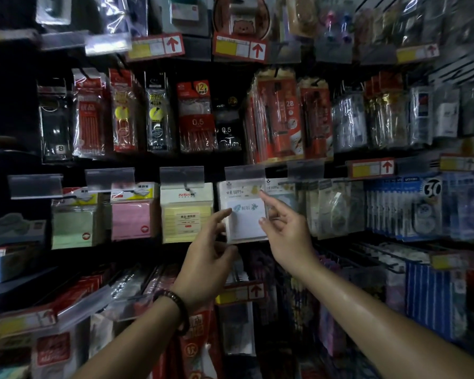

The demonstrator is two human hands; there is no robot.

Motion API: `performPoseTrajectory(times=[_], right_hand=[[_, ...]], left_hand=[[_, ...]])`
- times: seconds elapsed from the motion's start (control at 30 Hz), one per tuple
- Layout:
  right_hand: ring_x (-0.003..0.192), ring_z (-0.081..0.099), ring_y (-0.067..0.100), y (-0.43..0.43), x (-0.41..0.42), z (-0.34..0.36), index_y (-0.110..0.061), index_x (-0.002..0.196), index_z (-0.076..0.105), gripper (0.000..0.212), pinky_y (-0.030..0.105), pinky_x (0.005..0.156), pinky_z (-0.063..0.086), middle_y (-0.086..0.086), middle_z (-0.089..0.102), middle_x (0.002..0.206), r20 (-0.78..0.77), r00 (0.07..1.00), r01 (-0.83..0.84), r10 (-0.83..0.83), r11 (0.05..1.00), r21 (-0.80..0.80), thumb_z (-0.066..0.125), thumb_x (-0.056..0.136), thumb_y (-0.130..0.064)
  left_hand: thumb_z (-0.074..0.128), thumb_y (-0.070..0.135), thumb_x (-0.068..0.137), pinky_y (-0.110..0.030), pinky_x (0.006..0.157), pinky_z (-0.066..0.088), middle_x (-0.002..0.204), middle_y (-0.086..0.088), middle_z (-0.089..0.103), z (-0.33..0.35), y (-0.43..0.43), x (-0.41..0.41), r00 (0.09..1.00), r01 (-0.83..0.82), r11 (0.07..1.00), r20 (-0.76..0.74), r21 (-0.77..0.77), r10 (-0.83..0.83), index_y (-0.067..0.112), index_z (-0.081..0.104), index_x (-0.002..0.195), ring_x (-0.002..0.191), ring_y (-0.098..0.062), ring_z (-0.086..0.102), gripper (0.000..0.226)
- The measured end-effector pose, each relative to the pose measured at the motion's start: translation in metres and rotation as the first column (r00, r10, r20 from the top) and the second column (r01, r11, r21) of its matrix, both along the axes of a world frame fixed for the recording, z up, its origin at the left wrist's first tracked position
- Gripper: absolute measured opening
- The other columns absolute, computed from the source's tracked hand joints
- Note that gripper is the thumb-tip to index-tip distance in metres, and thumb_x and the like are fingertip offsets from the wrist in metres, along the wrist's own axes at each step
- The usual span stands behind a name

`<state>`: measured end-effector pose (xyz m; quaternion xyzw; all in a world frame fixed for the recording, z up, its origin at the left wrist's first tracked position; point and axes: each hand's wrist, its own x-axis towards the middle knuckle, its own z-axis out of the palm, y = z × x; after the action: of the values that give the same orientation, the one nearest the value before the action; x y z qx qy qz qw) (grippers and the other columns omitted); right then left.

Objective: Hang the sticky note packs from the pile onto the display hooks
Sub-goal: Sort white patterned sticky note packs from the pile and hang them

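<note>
Crowded racks point(197, 116) surround open hands point(246, 242) flanking the hung white pack point(245, 214), yellow pack point(185, 214) beside.

Overall light: dim, the display showing dark between its rows.
Brightest area: the white sticky note pack point(245, 214) at centre catching the most light.
Glare: plastic wrappers point(348, 121) glinting in patches; a sheen lying along the right forearm point(367, 305).
Shadows: the left edge sinking into near black.
Blur: top corners and far right smearing.
Distortion: shelf rows bowing outward at the edges.
</note>
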<state>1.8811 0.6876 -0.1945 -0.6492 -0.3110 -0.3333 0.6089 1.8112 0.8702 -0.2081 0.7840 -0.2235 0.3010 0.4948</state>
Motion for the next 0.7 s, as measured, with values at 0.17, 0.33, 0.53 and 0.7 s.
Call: performPoseTrajectory(times=[0.17,0.33,0.53,0.7], right_hand=[[0.056,0.051,-0.005,0.000,0.012,0.003,-0.028,0.149,0.060,0.055,0.010,0.060,0.044,-0.031,0.060,0.088,0.000,0.999,0.037,-0.037,0.999,0.004,0.062,0.104,0.003],[0.058,0.044,0.005,0.004,0.023,0.003,-0.029,0.150,0.059,0.054,0.026,0.057,0.043,-0.016,0.048,0.076,0.011,0.996,0.084,-0.084,0.996,-0.009,0.064,0.103,-0.003],[0.054,0.044,0.017,0.011,0.037,0.002,-0.028,0.150,0.059,0.053,0.034,0.052,0.040,0.013,0.075,0.106,-0.017,0.995,0.099,-0.100,0.994,-0.036,0.065,0.102,-0.006],[0.060,0.052,0.007,0.014,0.046,0.011,-0.030,0.146,0.063,0.052,0.019,0.057,0.046,-0.003,0.060,0.076,-0.015,0.963,0.263,-0.268,0.955,-0.139,0.070,0.100,-0.007]], left_hand=[[0.062,0.007,0.105,-0.028,0.077,0.065,0.136,0.013,0.052,0.011,0.004,0.000,0.998,-0.059,0.992,-0.018,0.114,0.062,0.047,0.030,0.162,0.099,-0.011,0.073,0.077],[0.069,0.018,0.102,-0.033,0.083,0.066,0.140,0.006,0.054,0.017,0.009,-0.001,0.987,-0.164,0.958,0.039,0.237,0.159,0.046,0.023,0.165,0.092,-0.009,0.073,0.083],[0.071,0.028,0.100,-0.036,0.083,0.065,0.136,0.006,0.053,0.021,0.016,0.004,0.978,-0.210,0.924,0.055,0.320,0.203,0.039,0.021,0.167,0.094,-0.013,0.072,0.085],[0.073,0.039,0.096,-0.040,0.098,0.062,0.141,0.006,0.053,0.018,0.025,0.012,0.966,-0.248,0.882,0.041,0.401,0.254,0.036,0.031,0.163,0.114,-0.015,0.066,0.079]])
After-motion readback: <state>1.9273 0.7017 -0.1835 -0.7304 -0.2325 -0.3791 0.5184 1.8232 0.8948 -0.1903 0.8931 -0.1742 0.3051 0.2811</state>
